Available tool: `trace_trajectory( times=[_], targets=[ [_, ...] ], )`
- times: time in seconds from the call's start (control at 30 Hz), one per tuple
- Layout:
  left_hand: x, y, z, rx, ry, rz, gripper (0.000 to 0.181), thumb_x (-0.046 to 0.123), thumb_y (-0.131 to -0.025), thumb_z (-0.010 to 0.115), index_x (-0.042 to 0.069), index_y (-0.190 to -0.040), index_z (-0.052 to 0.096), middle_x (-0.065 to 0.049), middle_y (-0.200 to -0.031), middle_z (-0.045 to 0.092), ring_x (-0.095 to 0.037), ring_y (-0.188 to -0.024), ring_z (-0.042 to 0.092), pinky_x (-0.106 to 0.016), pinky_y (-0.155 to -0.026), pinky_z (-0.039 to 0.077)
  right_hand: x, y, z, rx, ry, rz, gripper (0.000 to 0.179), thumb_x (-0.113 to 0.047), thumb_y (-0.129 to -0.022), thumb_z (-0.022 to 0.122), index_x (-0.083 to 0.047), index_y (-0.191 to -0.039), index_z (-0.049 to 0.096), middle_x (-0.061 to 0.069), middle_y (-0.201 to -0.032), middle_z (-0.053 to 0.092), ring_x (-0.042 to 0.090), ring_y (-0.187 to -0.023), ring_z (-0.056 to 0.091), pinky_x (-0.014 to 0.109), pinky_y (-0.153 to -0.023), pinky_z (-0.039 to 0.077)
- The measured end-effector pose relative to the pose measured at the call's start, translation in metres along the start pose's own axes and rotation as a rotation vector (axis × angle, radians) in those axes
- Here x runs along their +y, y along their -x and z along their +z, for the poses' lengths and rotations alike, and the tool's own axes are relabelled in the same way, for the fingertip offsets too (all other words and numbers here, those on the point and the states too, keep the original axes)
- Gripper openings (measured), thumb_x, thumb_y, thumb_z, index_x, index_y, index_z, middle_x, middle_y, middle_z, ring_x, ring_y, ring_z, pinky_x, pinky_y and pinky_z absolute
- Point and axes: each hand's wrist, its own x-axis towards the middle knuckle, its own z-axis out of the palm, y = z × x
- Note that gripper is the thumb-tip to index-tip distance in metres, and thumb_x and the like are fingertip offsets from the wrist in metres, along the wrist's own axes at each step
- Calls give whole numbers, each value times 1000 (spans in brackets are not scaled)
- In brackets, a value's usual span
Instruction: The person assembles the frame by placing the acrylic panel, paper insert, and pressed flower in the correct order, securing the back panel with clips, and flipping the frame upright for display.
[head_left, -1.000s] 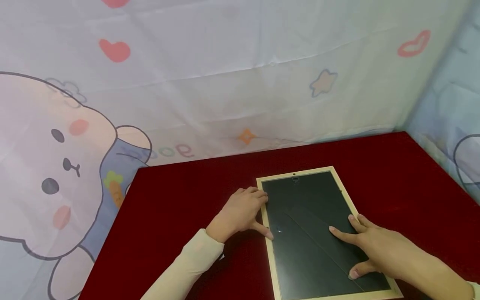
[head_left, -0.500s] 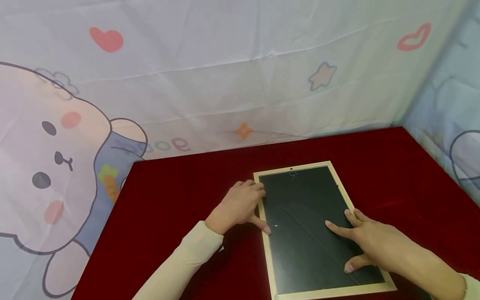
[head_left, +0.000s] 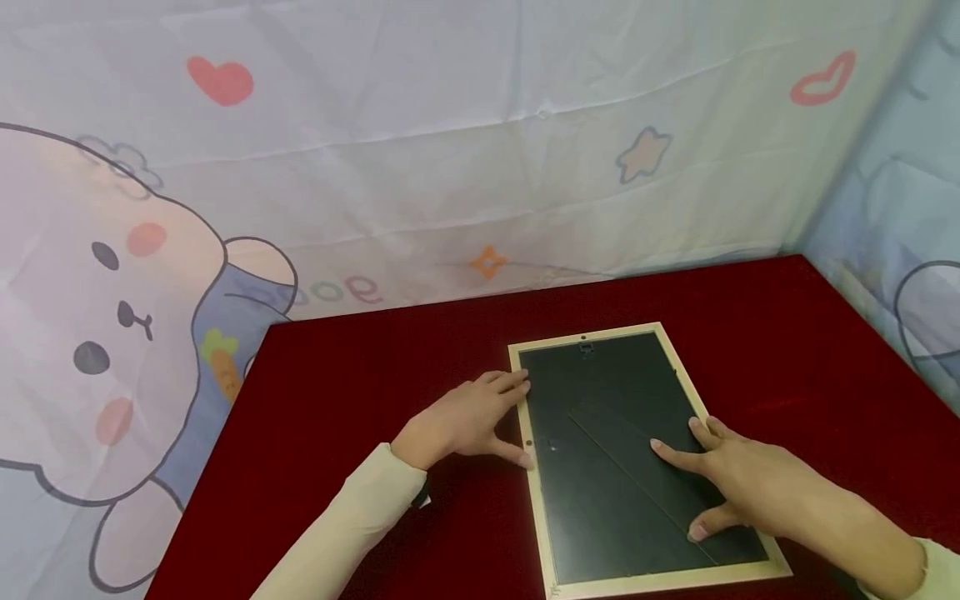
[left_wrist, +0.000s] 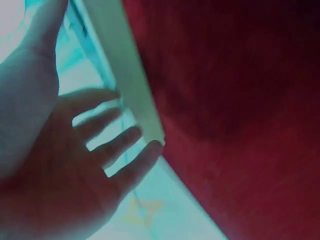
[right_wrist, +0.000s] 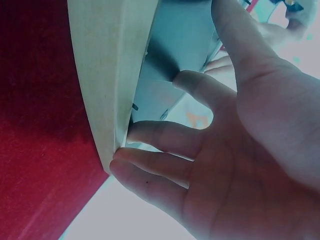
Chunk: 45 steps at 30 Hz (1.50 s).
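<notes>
A picture frame with a pale wooden border lies back side up, its black backing board and slanted stand flap showing. At its left border is my left hand, fingers extended, with fingertips and thumb tip right at the wood. My right hand spreads over the lower right part; index finger and thumb rest on the backing while the other fingertips lie along the right border. In the left wrist view, straight fingers reach the wooden border. The right wrist view shows fingertips at the border's side.
The table is covered in dark red cloth. Behind it hangs a pale printed curtain with hearts, stars and a cartoon animal, meeting another curtain at the right. The table's back edge runs just below the curtain.
My left hand has eased slightly left, its thumb drawing back from the backing to the border. My right hand stays in place on the picture frame. The head view has shifted a little.
</notes>
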Motion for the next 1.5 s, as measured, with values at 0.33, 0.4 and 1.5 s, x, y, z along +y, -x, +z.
trace_trajectory(
  times=[0.33,0.4,1.5],
  targets=[
    [37,43,39,116,-35,99,81,55,-110,44,-5,-162,30,-22,-174,21,-33,-164,22,-41,-130,32,0,0,3,2,2,-2,105,-63,-64,87,-29,-156,52,38,-155,47,65,-137,48,47,-68,66],
    [44,51,44,116,-31,114,81,56,-110,41,-5,-162,29,-22,-174,20,-33,-164,22,-40,-130,32,1,0,4,-5,-7,5,105,-64,-64,87,-30,-157,51,37,-156,46,65,-138,47,47,-68,65],
    [85,91,78,153,-45,132,90,67,-108,22,-4,-164,25,-21,-175,20,-35,-162,27,-42,-126,40,1,0,4,-21,-4,11,104,-62,-65,86,-29,-157,50,39,-156,45,65,-138,46,52,-71,65]
  ],
)
